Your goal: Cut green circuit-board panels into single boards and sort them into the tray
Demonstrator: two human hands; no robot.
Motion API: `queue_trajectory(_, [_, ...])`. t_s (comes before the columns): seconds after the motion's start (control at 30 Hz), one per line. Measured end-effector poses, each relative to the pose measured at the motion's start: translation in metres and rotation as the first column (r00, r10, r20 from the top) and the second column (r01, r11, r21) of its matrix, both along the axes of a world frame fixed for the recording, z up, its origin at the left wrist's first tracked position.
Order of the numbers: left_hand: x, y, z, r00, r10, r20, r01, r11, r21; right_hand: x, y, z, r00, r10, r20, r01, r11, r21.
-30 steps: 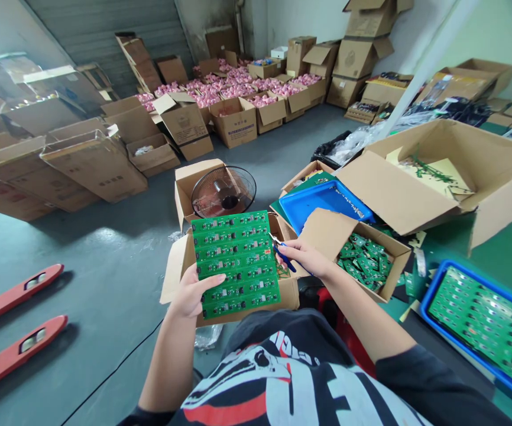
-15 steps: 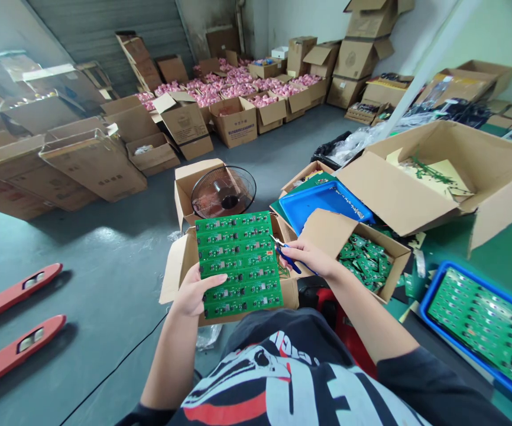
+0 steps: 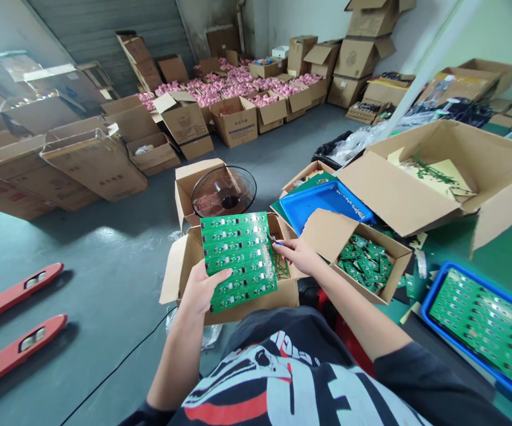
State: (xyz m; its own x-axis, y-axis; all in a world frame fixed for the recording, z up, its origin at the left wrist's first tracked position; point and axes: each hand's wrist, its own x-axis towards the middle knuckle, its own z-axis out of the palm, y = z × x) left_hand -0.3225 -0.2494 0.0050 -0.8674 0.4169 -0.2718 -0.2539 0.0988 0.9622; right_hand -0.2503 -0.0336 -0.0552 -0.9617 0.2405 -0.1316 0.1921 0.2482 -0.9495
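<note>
My left hand [image 3: 203, 286] grips a green circuit board panel [image 3: 237, 260] by its left edge, thumb on top. Rows of small components run across the panel. In my right hand [image 3: 299, 253] is a pair of blue-handled cutting pliers [image 3: 275, 240], mostly covered by the fingers; the tips are at the panel's right edge. Whether the jaws are apart I cannot tell. Below the panel stands an open cardboard box [image 3: 256, 299], with thin green strips [image 3: 281, 267] inside it.
Beyond the panel a black wire fan [image 3: 224, 190] stands by a box. To the right are a blue tray [image 3: 327, 204], a box of small green boards [image 3: 365, 260], a large open carton [image 3: 495, 160] and a blue bin of panels [image 3: 437, 284]. Red forks [image 3: 20, 349] lie on the left floor.
The panel has turned and tilted slightly in my left hand. My right hand has moved a little left with the pliers, and their handles are now mostly hidden.
</note>
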Motion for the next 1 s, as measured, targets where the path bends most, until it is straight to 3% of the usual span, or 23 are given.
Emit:
queue_trajectory(0.1, [0.002,0.004,0.001,0.999,0.024,-0.035,-0.026,0.998,-0.054,-0.003,-0.003,-0.005,1.000,-0.031,0.006,0.030,0.996,0.087])
queue_trajectory(0.2, [0.004,0.004,0.002,0.998,0.032,-0.053,-0.037,0.995,-0.094,-0.003,-0.005,-0.009,0.999,-0.039,-0.003,0.039,0.996,0.082])
queue_trajectory(0.37, [0.001,-0.002,0.001,1.000,-0.020,0.014,0.020,1.000,-0.020,0.000,-0.003,-0.009,0.997,0.008,-0.076,-0.022,0.983,-0.183])
queue_trajectory(0.57, [0.003,-0.005,0.006,0.973,-0.133,0.188,0.119,0.990,0.081,0.002,0.008,0.003,0.988,0.075,-0.135,-0.115,0.942,-0.316])
queue_trajectory(0.77, [0.005,-0.005,0.006,0.970,-0.144,0.193,0.126,0.986,0.107,0.005,0.009,0.021,0.990,0.046,-0.133,-0.095,0.914,-0.395])
queue_trajectory(1.0, [0.010,-0.009,0.016,0.970,-0.126,0.209,0.097,0.985,0.141,0.014,0.005,0.042,0.985,0.057,-0.164,-0.115,0.922,-0.368])
